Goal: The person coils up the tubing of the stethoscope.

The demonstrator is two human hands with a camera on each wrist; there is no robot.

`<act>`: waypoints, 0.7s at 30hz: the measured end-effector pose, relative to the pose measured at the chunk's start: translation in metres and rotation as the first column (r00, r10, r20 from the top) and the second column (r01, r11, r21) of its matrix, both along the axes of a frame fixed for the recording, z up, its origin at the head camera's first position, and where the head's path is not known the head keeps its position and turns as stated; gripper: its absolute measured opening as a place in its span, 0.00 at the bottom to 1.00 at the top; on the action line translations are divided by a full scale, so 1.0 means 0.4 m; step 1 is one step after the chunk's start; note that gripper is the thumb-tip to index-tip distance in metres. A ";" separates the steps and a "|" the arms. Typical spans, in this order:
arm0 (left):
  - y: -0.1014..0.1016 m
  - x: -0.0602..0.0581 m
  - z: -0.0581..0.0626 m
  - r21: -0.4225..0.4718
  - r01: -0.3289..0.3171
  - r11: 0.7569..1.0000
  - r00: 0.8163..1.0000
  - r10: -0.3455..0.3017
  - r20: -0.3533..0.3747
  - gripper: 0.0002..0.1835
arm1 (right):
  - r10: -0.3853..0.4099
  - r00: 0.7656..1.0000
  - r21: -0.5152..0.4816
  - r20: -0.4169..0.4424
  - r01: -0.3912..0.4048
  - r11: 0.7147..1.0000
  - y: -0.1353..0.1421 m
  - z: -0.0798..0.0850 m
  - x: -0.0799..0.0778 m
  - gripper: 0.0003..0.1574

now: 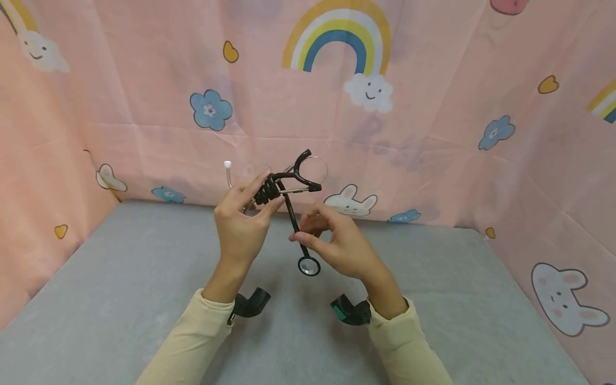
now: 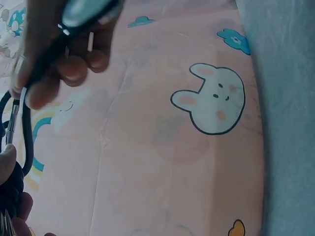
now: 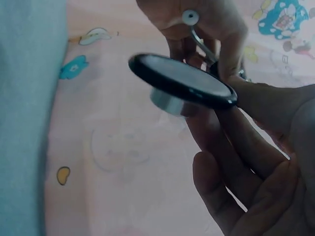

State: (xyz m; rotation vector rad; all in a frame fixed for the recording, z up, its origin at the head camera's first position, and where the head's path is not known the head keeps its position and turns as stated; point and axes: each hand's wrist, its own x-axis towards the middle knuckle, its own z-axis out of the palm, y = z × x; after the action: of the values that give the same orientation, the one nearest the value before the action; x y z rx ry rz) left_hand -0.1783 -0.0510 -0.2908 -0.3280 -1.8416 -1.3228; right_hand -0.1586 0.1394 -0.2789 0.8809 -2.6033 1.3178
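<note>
A black stethoscope (image 1: 292, 213) is held up above the table, its tubing wound in several turns around the metal ear tubes. My left hand (image 1: 240, 227) grips this coil (image 1: 266, 190) between thumb and fingers. A white ear tip (image 1: 228, 164) sticks up beyond the left fingers, and the tubing's black fork (image 1: 302, 172) points up and right. Lower down, my right hand (image 1: 344, 243) pinches the straight length of tube. The round chest piece (image 1: 309, 266) hangs just below those fingers; in the right wrist view its disc (image 3: 182, 78) shows large, with a metal stem underneath.
A grey table (image 1: 159, 299) spreads beneath both hands. Pink cloth (image 1: 423, 69) printed with rainbows, rabbits and flowers hangs behind it and along the sides. Black wrist mounts (image 1: 253, 303) jut inward from both cream sleeves (image 1: 192, 337).
</note>
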 end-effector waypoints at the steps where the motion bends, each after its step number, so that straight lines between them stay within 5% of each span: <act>1: 0.000 -0.001 -0.001 -0.008 -0.013 1.000 1.000 0.013 0.000 0.27 | 0.004 1.000 0.012 -0.013 -0.004 1.000 -0.001 0.002 0.004 0.13; 6: -0.001 -0.004 -0.003 -0.047 -0.076 0.996 0.997 0.076 -0.005 0.25 | 0.052 0.995 0.038 -0.087 -0.049 0.998 0.000 0.017 0.018 0.13; 11: -0.004 -0.008 -0.007 -0.122 -0.136 0.983 0.990 0.133 -0.034 0.25 | 0.168 0.974 -0.027 -0.149 -0.174 0.984 0.007 0.021 0.017 0.10; 15: 0.004 -0.007 -0.019 -0.259 -0.189 0.947 0.982 0.176 -0.069 0.23 | 0.222 0.962 -0.067 -0.160 -0.234 0.970 0.015 0.018 0.011 0.13; 21: 0.017 -0.006 -0.034 -0.428 -0.223 0.876 0.974 0.178 -0.143 0.21 | 0.213 0.971 -0.103 -0.111 -0.224 0.969 0.027 0.016 0.007 0.12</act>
State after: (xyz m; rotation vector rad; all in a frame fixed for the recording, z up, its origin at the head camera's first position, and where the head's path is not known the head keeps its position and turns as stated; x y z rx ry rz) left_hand -0.1808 -0.0444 -0.3043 -0.4180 -2.0191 -0.7226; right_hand -0.1559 0.1503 -0.2726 1.2092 -2.3840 1.4176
